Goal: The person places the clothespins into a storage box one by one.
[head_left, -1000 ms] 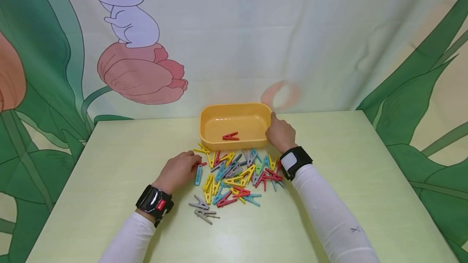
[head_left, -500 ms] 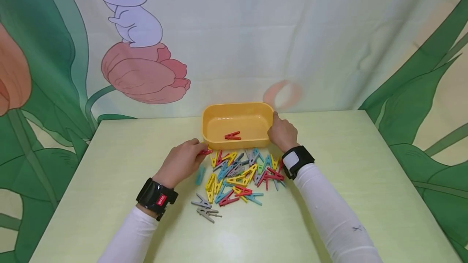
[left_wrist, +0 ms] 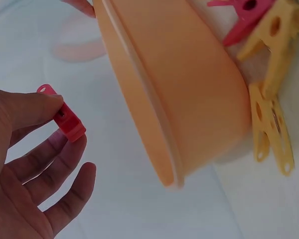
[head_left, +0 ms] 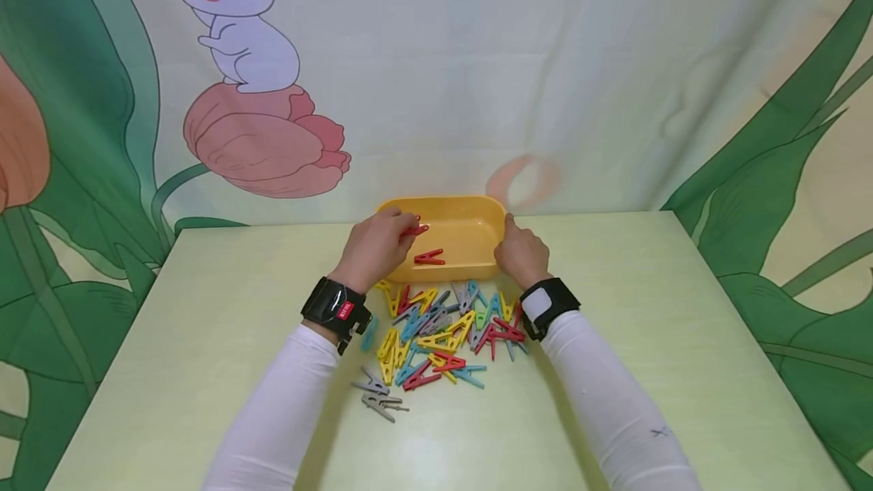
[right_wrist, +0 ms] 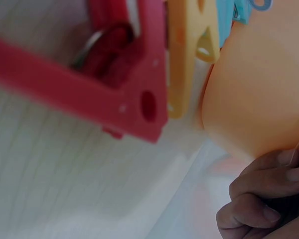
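My left hand (head_left: 377, 245) is above the left part of a yellow-orange plastic basin (head_left: 453, 273). Between its thumb and fingers it pinches a red clothespin (left_wrist: 69, 122), seen close in the left wrist view. Another red clothespin (head_left: 429, 258) lies inside the basin near the front wall. My right hand (head_left: 522, 256) grips the basin's right end at the rim, and its curled fingers (right_wrist: 264, 181) show against the wall in the right wrist view. Just in front of the basin, a pile of clothespins in yellow, blue, red, grey and green (head_left: 443, 330) is spread on the table.
Two grey clothespins (head_left: 383, 403) lie apart at the pile's near left. A blue clothespin (head_left: 369, 333) sits by the left wrist. The pale table (head_left: 225, 309) ends at a printed curtain (head_left: 436, 97) right behind the basin.
My left hand has lifted the red clothespin from the pile's left side and carried it up and right over the basin. The right hand has stayed at the basin's end.
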`<state>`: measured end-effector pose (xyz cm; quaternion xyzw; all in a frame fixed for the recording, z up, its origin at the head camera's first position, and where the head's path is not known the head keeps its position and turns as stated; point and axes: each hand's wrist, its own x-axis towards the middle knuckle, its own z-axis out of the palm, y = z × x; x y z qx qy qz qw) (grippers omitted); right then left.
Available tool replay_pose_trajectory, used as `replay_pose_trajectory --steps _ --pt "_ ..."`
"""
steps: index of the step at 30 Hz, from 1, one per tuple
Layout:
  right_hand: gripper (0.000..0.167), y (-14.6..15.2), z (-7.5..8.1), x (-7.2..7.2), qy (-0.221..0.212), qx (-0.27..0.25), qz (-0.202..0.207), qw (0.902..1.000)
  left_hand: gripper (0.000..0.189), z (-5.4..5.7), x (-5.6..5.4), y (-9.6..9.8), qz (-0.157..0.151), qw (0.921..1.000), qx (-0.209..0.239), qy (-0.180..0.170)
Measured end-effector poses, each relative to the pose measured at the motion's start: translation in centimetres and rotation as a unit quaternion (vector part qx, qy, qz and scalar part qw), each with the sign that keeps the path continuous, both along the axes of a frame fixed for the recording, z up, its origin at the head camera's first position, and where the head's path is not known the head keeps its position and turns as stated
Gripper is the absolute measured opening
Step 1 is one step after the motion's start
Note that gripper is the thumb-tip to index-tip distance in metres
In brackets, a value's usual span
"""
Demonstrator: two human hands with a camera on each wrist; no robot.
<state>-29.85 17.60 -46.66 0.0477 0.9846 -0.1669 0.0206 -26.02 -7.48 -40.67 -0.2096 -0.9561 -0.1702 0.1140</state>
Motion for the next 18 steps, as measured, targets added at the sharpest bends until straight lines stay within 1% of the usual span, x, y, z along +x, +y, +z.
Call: replay_pose_trajectory --steps 4,7,9,11,14,16,18 --pt "0.064 -0.1 0.1 0.2 -0.001 0.0 -0.003 1.0 0.025 -0.4 -1.2 1.2 0.003 1.0 0.001 -0.007" --pt "0.065 -0.2 0.2 0.2 -0.003 -0.004 -0.004 1.0 0.026 -0.7 -1.6 1.7 0.013 0.9998 0.004 -0.014" --pt "0.065 -0.2 0.2 0.3 -0.004 -0.006 -0.004 1.0 0.03 -1.1 -1.8 1.9 0.021 0.9994 0.005 -0.025" --pt "0.065 -0.2 0.2 0.3 -0.008 -0.009 -0.004 0.9999 0.04 -1.3 -2.0 1.9 0.027 0.9989 0.006 -0.037" --pt "0.066 -0.1 0.2 0.2 -0.01 -0.009 -0.003 0.9999 0.063 -1.4 -2.0 1.8 0.031 0.9981 0.015 -0.052" --pt "0.065 -0.1 0.2 0.2 -0.007 -0.007 -0.005 0.9999 0.075 -1.3 -2.0 1.7 0.032 0.9981 0.017 -0.051" --pt "0.065 0.0 0.2 0.1 -0.003 -0.007 -0.006 1.0 0.081 -1.1 -1.9 1.4 0.032 0.9983 0.019 -0.045"
